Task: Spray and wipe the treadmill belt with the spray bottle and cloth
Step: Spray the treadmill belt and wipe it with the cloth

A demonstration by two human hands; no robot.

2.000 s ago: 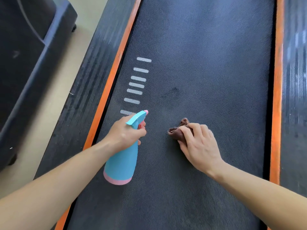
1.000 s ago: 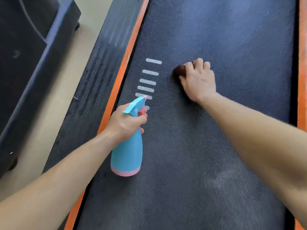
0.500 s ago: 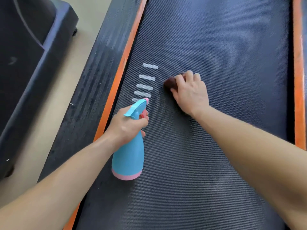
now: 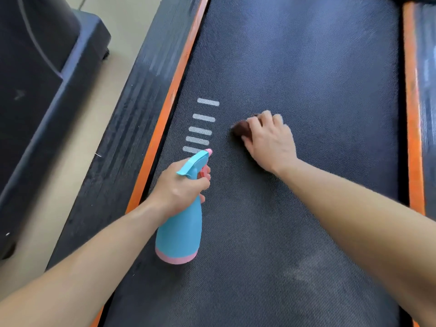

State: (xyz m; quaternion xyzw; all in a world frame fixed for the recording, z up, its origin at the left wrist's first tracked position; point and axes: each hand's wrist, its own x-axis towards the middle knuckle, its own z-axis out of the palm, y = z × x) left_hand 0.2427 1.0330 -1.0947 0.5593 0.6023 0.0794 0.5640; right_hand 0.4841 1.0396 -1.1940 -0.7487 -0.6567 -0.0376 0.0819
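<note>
My right hand [image 4: 269, 140] lies palm-down, fingers curled over a bunched brown cloth [image 4: 240, 129] that shows at the hand's ten o'clock edge; it grasps the cloth and presses it to the surface. At about seven o'clock from it, well apart, my left hand [image 4: 181, 185] is wrapped round the neck of the blue spray bottle [image 4: 180, 234], a finger at the pink trigger and the nozzle pointing toward twelve o'clock. Whether the bottle's pink base touches the surface I cannot tell. At nine o'clock from the cloth, a ladder of white stripes [image 4: 203, 125] is printed on the treadmill belt [image 4: 306, 67], whose dark textured weave runs from six to twelve o'clock. Orange trim [image 4: 165, 109] and a ribbed side rail [image 4: 132, 119] border it at nine o'clock. Judged handling: the cloth is soft, light and limp, so it is best bunched under the palm, not pinched at a corner. The bottle looks rigid, probably light, perhaps slick if wet, and is best taken at the narrow neck below the trigger head.
</note>
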